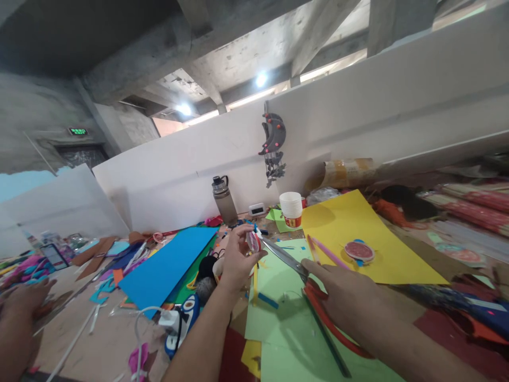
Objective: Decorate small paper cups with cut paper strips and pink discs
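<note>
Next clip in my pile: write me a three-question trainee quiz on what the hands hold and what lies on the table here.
1. True or false: the right hand holds scissors whose blades point at the small round piece pinched in the left hand.
2. Multiple choice: the second red disc lies on which sheet? A blue, B yellow, C light green.
3. Fill in: seen from the head camera, the stack of paper cups stands to the ____ of the water bottle.

Key: 1 true. 2 B, the yellow sheet. 3 right.
</note>
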`<state>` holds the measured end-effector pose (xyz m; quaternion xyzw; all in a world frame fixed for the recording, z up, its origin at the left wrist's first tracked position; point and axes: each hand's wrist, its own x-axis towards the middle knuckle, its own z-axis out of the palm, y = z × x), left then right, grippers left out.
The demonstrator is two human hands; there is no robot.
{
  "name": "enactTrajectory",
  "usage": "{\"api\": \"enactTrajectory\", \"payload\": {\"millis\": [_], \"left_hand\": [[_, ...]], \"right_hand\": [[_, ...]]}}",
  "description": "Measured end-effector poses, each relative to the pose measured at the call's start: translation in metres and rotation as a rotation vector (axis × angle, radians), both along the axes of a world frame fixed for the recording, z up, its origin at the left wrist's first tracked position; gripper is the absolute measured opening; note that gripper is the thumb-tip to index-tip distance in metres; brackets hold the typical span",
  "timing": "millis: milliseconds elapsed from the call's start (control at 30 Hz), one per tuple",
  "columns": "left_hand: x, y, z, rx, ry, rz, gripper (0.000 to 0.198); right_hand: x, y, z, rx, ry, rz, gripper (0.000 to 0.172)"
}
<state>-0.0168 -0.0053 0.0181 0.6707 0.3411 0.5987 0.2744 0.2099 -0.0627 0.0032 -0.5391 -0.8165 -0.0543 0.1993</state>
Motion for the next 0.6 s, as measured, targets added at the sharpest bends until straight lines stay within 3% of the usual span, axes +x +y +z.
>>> {"api": "enactTrajectory", "payload": {"millis": [100,233,333,467,600], "left_hand": [[0.0038,-0.0032,0.0011,-0.163,-0.053,-0.114,0.057],[0.0054,-0.0033,0.0005,-0.238,-0.162,-0.248,0.047],[0.0039,-0.001,-0.0009,-0.234,-0.212,-0.203,0.04],[0.001,0.0014,-0.0019,-0.192,-0.206,-0.084,0.053],[0.0,0.0012,-0.0016,-0.221,-0.186,-0.078,0.055]], "right_hand": [[0.0024,0.0027,-0.0019,-0.004,0.001,-0.001,0.039],[0.0044,0.0047,-0.0034,0.008,0.006,-0.006,0.037],[0.0033,0.0028,-0.0018,0.001,0.023,0.01,0.038],[0.0003,-0.0005,-0.0006,-0.017,0.031,0.024,0.039],[-0.0007,-0.0001,-0.0001,-0.03,0.029,0.011,0.04]]}}
